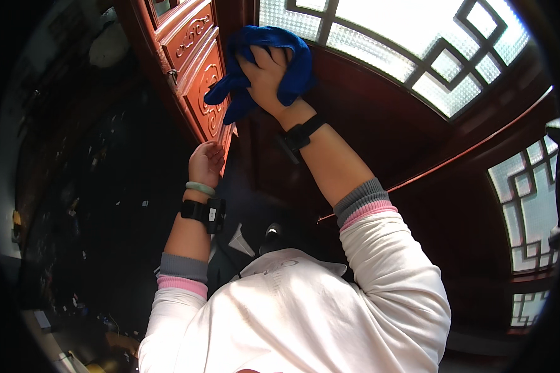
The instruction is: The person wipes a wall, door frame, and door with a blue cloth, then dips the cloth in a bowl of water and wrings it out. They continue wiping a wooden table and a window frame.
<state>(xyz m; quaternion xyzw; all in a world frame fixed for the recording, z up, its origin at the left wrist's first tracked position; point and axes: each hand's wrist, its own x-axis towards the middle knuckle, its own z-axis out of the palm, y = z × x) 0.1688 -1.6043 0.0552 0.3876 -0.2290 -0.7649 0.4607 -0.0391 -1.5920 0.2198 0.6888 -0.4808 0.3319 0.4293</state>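
A bunched blue cloth (298, 70) lies under the palm and spread fingers of my right hand (266, 77), high up against dark red woodwork (350, 93) beside a latticed, textured glass pane (378, 46). Part of the cloth hangs to the left, over the edge of a carved red wooden door (203, 84). My left hand (207, 161) is by the lower part of that door's edge, its fingers loosely curled; whether they grip the edge I cannot tell. A metal latch (171, 77) sits on the door.
Small light scraps lie scattered on the dark floor (121, 233) at the left. A second latticed pane (532, 200) stands at the right, past a thin red rail (466, 144). My shoe (273, 231) shows below, near a pale triangular piece (241, 241).
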